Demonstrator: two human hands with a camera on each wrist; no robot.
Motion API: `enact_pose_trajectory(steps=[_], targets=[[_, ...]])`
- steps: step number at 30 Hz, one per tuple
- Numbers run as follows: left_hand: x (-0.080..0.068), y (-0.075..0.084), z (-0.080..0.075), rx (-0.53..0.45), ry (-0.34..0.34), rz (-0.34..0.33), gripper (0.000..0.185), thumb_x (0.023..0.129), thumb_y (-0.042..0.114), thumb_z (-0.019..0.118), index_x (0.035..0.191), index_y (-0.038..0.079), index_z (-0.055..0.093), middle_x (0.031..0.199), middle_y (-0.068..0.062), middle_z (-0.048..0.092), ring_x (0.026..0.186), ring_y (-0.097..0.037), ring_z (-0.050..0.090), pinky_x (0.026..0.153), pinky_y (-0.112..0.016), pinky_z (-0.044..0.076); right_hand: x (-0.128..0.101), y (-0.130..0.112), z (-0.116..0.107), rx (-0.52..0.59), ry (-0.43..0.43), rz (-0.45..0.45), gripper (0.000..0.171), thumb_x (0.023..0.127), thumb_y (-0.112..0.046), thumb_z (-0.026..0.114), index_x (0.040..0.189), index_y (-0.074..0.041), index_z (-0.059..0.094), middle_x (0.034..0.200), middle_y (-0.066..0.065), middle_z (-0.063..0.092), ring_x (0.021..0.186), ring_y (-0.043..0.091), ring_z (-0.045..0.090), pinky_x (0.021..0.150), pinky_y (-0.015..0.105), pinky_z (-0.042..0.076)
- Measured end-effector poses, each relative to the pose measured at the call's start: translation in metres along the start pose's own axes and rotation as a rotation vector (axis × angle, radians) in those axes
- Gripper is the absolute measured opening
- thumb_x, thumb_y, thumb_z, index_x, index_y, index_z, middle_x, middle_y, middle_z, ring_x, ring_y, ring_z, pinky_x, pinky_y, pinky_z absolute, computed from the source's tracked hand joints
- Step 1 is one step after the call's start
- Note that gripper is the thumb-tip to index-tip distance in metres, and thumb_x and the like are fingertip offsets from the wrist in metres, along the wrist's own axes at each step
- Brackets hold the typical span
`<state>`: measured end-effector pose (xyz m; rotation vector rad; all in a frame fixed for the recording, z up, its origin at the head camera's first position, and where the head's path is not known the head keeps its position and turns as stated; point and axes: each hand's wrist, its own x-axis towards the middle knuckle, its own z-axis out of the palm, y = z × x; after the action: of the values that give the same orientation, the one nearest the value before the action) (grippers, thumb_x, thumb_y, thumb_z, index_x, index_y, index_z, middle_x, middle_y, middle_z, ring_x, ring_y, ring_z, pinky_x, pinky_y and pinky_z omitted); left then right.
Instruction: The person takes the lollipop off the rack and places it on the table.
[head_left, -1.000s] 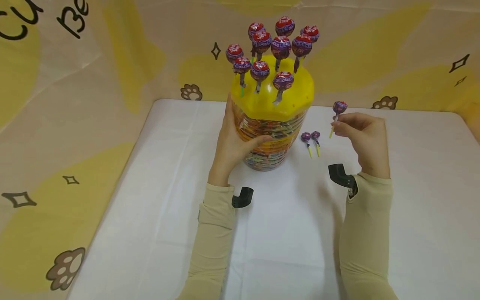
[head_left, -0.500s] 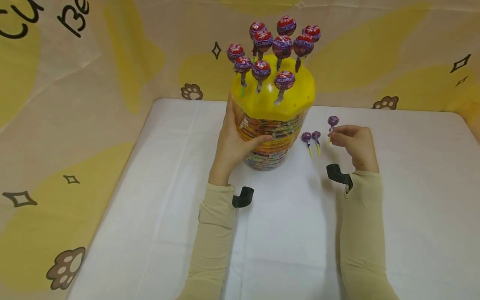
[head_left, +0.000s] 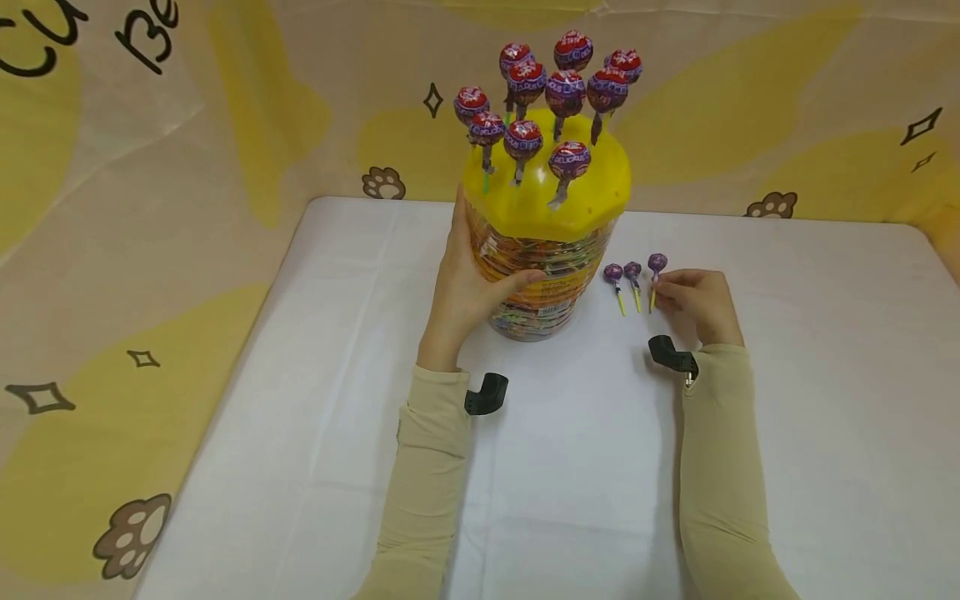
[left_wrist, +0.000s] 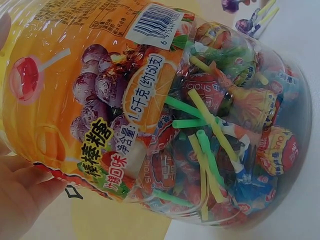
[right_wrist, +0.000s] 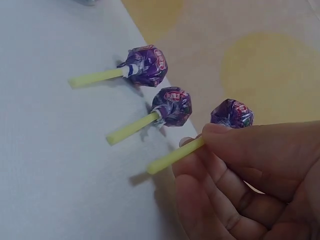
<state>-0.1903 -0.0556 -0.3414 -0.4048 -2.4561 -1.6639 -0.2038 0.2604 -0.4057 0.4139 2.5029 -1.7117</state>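
White table [head_left: 570,467], yellow-patterned cloth [head_left: 735,108] behind it. From the head, upper centre, the left hand [head_left: 467,292] grips a jar [head_left: 577,258]. Only the left wrist shows the printed grapes [left_wrist: 97,82]. Lower right from the right wrist, the right hand [right_wrist: 270,155] pinches a lollipop [right_wrist: 232,114], stick [right_wrist: 172,157] jutting left, beside two others [right_wrist: 172,107].

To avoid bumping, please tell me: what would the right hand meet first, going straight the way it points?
Probably the nearer round, purple-wrapped lollipop lying on the white table, though the right hand might pass above it.
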Motion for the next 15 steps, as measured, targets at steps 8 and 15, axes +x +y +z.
enact_pose_trajectory(steps=[8, 15], targets=[[-0.0007, -0.0001, -0.0002, -0.003, 0.000, 0.011, 0.119, 0.073, 0.035, 0.081, 0.152, 0.026, -0.007, 0.157, 0.005, 0.009, 0.142, -0.012, 0.014, 0.115, -0.042, 0.017, 0.0040, 0.0062, 0.0017, 0.035, -0.007, 0.014, 0.038, 0.089, -0.004, 0.064, 0.117, 0.019, 0.054, 0.067, -0.016, 0.062, 0.061, -0.001, 0.060, 0.062, 0.013, 0.053], [-0.0011, -0.0004, -0.0003, 0.008, 0.000, 0.012, 0.119, 0.073, 0.035, 0.081, 0.152, 0.025, -0.007, 0.157, 0.005, 0.008, 0.142, -0.013, 0.013, 0.115, -0.043, 0.016, 0.0050, 0.0081, 0.0040, 0.004, 0.022, 0.001, 0.031, 0.088, -0.004, 0.064, 0.110, 0.017, 0.058, 0.063, -0.018, 0.060, 0.059, -0.002, 0.058, 0.059, 0.012, 0.052]])
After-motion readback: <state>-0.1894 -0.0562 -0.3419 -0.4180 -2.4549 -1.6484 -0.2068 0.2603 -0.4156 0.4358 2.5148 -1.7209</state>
